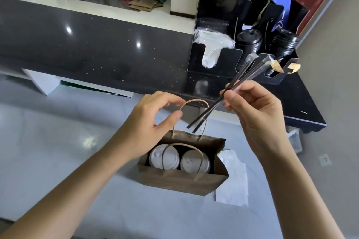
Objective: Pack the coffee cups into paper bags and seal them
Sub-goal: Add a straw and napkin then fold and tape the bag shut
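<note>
Right hand (258, 114), right of centre, pinches two black straws (231, 93) between thumb and fingertips, grip pressed together on them; straws in clear wrappers slant from upper right down toward the bag's far handle (194, 101); left hand (149, 122), centre frame, fingers curled loosely, thumb and forefinger apart and close to that handle, contact hard to tell, nothing clearly gripped; below both hands, lower centre, brown paper bag (180, 180) stands open on the pale tabletop (77, 161); inside it two white-lidded coffee cups (164, 157) side by side, near handle arching over them; white paper sheet (235, 180) lies just beside the bag's right end; upper right, black organiser (196, 60) on dark counter (97, 44) holds black lids (248, 41), white packets, more straws and stirrers.
</note>
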{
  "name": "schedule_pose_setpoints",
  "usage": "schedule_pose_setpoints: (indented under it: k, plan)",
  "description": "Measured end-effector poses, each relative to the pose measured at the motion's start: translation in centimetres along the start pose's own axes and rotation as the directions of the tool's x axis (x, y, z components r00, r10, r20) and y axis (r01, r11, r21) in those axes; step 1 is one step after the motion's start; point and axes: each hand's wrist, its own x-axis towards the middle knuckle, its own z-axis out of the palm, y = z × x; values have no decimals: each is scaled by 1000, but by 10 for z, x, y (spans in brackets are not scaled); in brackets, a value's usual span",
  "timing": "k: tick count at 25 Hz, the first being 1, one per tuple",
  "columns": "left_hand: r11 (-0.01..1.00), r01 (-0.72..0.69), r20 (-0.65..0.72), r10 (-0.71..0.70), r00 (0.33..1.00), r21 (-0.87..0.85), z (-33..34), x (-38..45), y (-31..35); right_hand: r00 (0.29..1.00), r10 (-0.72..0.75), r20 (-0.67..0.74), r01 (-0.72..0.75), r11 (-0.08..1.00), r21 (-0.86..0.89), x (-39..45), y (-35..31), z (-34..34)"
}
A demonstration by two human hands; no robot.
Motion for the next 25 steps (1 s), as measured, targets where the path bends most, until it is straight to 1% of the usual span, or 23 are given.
schedule_pose_setpoints:
  k: [2, 4, 6, 8, 11, 14, 15, 16, 17, 19, 21, 22, 23, 25]
  plan:
    - [995, 3, -9, -2, 1000, 99, 1, -11, -11, 999, 35, 8, -34, 999, -16, -8, 9, -3]
    - [975, -11, 27, 5, 1000, 221, 7, -22, -23, 997, 75, 20, -74, 996, -58, -16, 20, -3]
    - [953, -19, 67, -2, 998, 303, 12, -32, -35, 993, 109, 39, -102, 983, -152, -24, 32, -2]
    - [931, -6, 105, -34, 994, 365, 16, -40, -45, 991, 115, 72, -90, 956, -280, -29, 43, -3]
    - [904, 5, 229, -114, 967, 427, 22, -49, -53, 987, 113, 115, -50, 890, -453, -38, 56, 2]
    - [888, 7, 271, -148, 951, 460, 23, -51, -55, 980, 125, 155, -30, 861, -508, -47, 63, 10]
    - [887, 14, 281, -161, 946, 461, 23, -51, -54, 977, 110, 181, 5, 842, -540, -48, 65, 12]
    - [891, 25, 291, -174, 941, 454, 22, -51, -54, 973, 71, 221, 75, 805, -589, -48, 68, 14]
    - [896, 42, 301, -192, 934, 441, 22, -52, -53, 961, 18, 276, 174, 740, -650, -47, 72, 16]
    - [908, 78, 311, -220, 925, 412, 21, -54, -51, 923, -44, 382, 345, 536, -771, -43, 81, 22]
    - [915, 112, 305, -241, 921, 388, 21, -55, -49, 900, 13, 435, 410, 311, -857, -37, 94, 29]
    - [917, 126, 307, -253, 918, 379, 21, -55, -48, 895, 45, 444, 424, 228, -877, -35, 102, 33]
    - [918, 136, 310, -261, 914, 372, 21, -55, -47, 891, 55, 451, 436, 172, -883, -32, 110, 36]
    - [920, 142, 313, -265, 912, 366, 21, -55, -45, 881, 113, 459, 447, 116, -887, -30, 123, 41]
